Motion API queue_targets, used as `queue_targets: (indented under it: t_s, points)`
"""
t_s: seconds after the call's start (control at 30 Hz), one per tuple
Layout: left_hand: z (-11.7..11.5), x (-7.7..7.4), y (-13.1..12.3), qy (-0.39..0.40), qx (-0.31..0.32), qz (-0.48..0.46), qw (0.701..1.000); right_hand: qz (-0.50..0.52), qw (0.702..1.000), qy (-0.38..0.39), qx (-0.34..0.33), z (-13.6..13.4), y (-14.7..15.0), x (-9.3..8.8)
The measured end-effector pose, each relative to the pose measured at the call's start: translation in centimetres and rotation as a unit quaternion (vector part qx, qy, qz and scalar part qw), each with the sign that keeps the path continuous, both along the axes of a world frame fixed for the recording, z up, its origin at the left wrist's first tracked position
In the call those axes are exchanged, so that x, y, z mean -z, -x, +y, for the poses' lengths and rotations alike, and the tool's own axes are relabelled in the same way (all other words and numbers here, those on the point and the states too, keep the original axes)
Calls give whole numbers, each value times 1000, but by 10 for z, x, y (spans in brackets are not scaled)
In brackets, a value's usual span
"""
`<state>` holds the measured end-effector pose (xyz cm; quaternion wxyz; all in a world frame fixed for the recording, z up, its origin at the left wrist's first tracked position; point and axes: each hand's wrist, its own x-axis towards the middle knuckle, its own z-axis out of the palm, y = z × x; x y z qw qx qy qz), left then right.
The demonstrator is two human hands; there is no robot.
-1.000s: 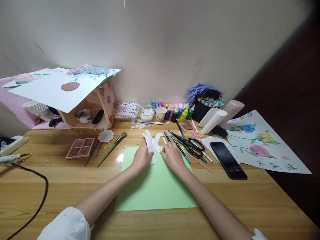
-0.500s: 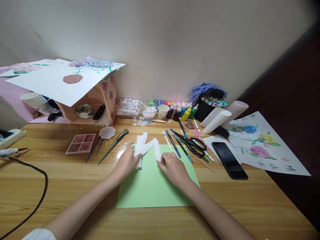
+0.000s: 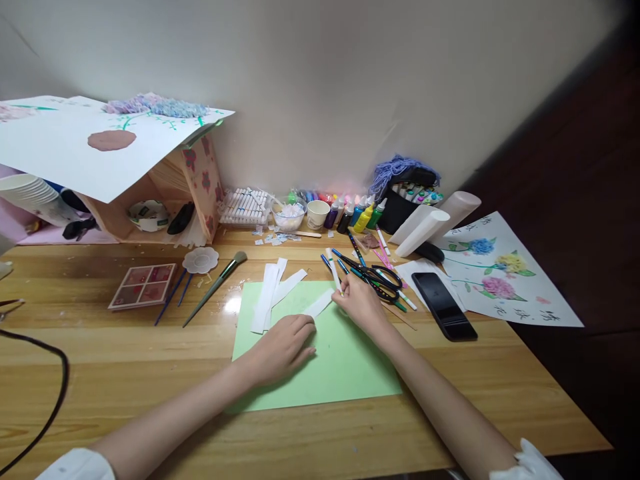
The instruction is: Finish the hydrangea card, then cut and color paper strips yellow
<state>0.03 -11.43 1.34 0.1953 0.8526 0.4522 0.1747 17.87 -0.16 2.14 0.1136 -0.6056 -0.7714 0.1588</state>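
The left hand (image 3: 285,345) lies palm down on the green paper sheet (image 3: 340,360), fingers loosely together and flat, pinning it to the wooden table (image 3: 125,353). The right hand (image 3: 361,305) sits at the sheet's far right corner, fingertips bunched around a white marker pen (image 3: 333,268) at the near end of the pen row; whether it truly grips the pen I cannot tell, as the fingers hide the contact. Just beside that hand a short white paper strip (image 3: 319,304) lies on the green, and a fan of longer white strips (image 3: 273,288) overlaps the sheet's far left edge. Those strips look thin, light and floppy, likely to slide on the glossy tabletop and crease if squeezed, so a gentle pinch at one end seems the way to lift them. The green sheet looks matte and slightly stiffer. Beyond the pens lie black-handled scissors (image 3: 377,280), and a dark phone (image 3: 444,307) rests flat and smooth to the right.
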Motion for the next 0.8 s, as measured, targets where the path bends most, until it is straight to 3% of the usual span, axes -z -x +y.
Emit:
queue_targets:
  t_s: [0.07, 0.13, 0.2, 0.33, 0.43, 0.53, 0.67, 0.73, 0.8]
  points:
    - [-5, -2, 6, 0, 25, -1, 1000, 156, 985, 66, -28, -5, -11, -1]
    - [-10, -5, 12, -4, 42, -2, 999, 324, 931, 159, -60, -10, -21, -1]
    - [-13, -5, 14, -4, 27, -13, 1000, 422, 871, 236, -85, -17, -27, 1]
    - [-5, -3, 3, -28, -95, -32, 995, 496, 793, 334, -118, -33, -25, 5]
    - [7, -2, -11, -44, -84, 35, 995, 527, 757, 361, -140, -45, -18, 7]
    - [9, -11, -19, -29, -46, 75, 996, 513, 758, 367, -166, -50, -22, 2]
    - [-3, -34, -5, 126, 38, -16, 991, 454, 814, 307, -191, -40, -53, -14]
    - [-7, -41, 8, 192, 33, -63, 979, 505, 841, 173, -84, -31, -70, -18]
    - [-7, -38, 17, 178, 10, -78, 981, 489, 861, 136, -38, -27, -76, -16]
